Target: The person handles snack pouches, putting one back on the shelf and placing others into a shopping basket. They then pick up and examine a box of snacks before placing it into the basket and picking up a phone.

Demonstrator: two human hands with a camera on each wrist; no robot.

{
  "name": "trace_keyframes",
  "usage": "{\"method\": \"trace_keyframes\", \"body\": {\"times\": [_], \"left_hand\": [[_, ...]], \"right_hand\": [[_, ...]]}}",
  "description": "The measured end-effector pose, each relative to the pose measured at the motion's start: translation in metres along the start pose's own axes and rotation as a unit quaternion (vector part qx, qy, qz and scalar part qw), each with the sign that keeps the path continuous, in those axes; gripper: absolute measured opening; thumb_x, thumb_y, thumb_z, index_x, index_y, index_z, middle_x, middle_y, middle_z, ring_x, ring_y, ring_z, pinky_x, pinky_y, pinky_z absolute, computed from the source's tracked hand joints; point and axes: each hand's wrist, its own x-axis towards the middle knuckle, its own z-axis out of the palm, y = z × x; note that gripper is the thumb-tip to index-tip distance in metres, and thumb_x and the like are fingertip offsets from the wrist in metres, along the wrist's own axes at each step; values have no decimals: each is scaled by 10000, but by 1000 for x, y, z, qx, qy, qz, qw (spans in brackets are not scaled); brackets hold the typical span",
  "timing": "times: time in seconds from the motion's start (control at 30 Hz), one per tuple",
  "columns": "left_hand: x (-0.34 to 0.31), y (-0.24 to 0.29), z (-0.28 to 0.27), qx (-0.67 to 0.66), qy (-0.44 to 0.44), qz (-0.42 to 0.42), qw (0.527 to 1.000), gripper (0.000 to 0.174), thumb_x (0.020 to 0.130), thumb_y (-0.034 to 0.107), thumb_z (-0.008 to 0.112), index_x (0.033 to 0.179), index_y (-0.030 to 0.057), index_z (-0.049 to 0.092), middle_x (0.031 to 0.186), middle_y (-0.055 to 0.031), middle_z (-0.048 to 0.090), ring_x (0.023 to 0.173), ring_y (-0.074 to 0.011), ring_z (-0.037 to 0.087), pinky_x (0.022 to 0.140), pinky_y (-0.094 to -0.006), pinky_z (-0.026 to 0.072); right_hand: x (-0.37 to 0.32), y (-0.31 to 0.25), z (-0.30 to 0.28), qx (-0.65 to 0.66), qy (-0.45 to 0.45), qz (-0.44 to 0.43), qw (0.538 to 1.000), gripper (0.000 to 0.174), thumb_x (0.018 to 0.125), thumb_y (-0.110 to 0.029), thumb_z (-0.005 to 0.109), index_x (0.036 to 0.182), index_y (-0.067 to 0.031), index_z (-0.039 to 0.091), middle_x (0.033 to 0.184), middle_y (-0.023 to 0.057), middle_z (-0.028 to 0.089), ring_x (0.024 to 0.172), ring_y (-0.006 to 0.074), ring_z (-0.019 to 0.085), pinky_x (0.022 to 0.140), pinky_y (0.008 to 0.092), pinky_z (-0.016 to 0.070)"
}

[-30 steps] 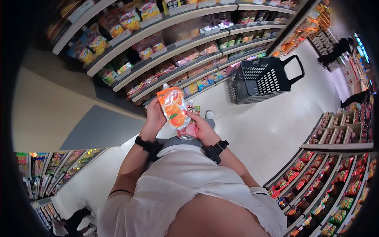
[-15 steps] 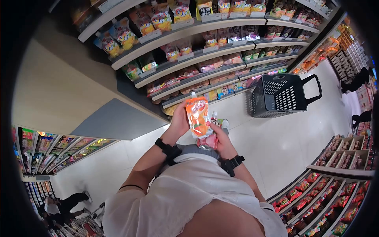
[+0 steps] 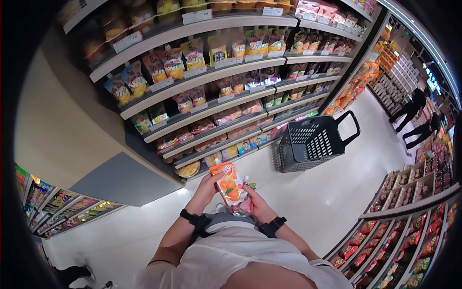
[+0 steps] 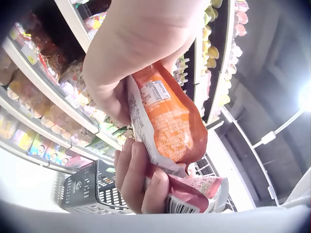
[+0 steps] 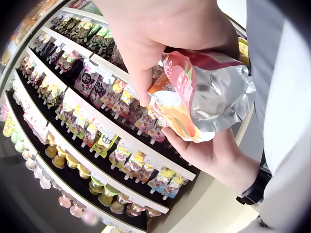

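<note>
Orange spouted pouch [image 3: 228, 185], creased packet [image 5: 218, 94], seemingly foil

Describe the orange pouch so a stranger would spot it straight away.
In front of the big shelves, find the left hand and right hand. Between them is the orange pouch, overlapping a pink pouch but set apart by its printed oranges.

A pale, glossy floor [image 3: 337, 183] catches white reflections. Along its far edge stands a tall shelf unit [image 3: 269, 20], its curving tiers in the head view faced with light strips and price labels. Beside the unit's left end is a beige panel [image 3: 57, 120] with a grey section [image 3: 120, 180]. A rack [image 3: 414, 208] borders the floor's right edge. The left wrist view shows a grey ceiling [image 4: 262, 87] and a glaring lamp [image 4: 305, 98].
</note>
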Motion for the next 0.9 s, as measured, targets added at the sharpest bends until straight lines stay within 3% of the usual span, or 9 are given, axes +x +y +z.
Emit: {"method": "trace_keyframes", "body": {"times": [0.03,0.1,0.23,0.43,0.53,0.67,0.77,0.9], "left_hand": [[-6,-3,6,-1,-1,7,1000,444,982,175,599,1375,-8,500,1345,-116,594,1219,-223,597,1030,-368,481],[-17,-12,17,-3,20,39,999,410,968,220,621,1304,-6,559,1217,-104,667,1085,-205,674,931,-347,538],[-39,-48,41,-11,30,25,999,444,968,247,615,1306,-33,550,1218,-123,663,1091,-220,673,939,-356,535],[-85,-126,125,37,61,21,997,474,981,304,600,1307,-36,555,1215,-120,661,1099,-218,665,920,-360,543],[-100,-154,161,11,78,30,996,503,993,393,583,1295,-9,578,1161,-91,676,1044,-184,677,869,-330,554],[-133,-198,195,51,120,52,990,475,984,414,598,1274,38,620,1093,-48,693,947,-129,694,795,-288,562],[-153,-234,203,51,148,52,986,473,986,420,600,1269,43,631,1072,-37,699,919,-120,693,787,-275,558],[-185,-250,224,59,141,75,985,480,989,427,600,1265,36,635,1054,-40,705,898,-112,690,777,-265,553]], "right_hand": [[-8,-4,1,-6,-4,-1,1000,435,989,-282,616,1342,-45,524,1241,158,654,1031,311,698,826,473,613],[-23,-9,-4,-34,-45,21,998,447,998,-266,604,1361,-25,506,1293,160,630,1131,291,657,946,466,561],[-88,-22,-5,-60,-53,45,996,424,976,-272,642,1320,-45,542,1217,150,666,1008,286,706,806,456,617],[-188,-34,-76,-27,-44,50,997,393,972,-223,643,1301,-32,548,1203,158,665,1012,294,703,812,471,617],[-224,-39,-111,-52,-28,40,997,414,1008,-229,572,1338,12,502,1242,172,644,1074,310,678,895,471,589],[-262,-28,-159,-68,-12,35,997,408,1017,-206,558,1351,15,483,1296,184,606,1140,313,643,979,478,546],[-291,-20,-192,-10,-27,56,998,406,981,-149,616,1353,-33,499,1290,156,614,1151,287,638,971,486,551],[-340,-24,-184,-92,-65,1,994,463,946,-66,609,1381,-3,464,1326,143,587,1202,271,602,1032,429,510]]}}
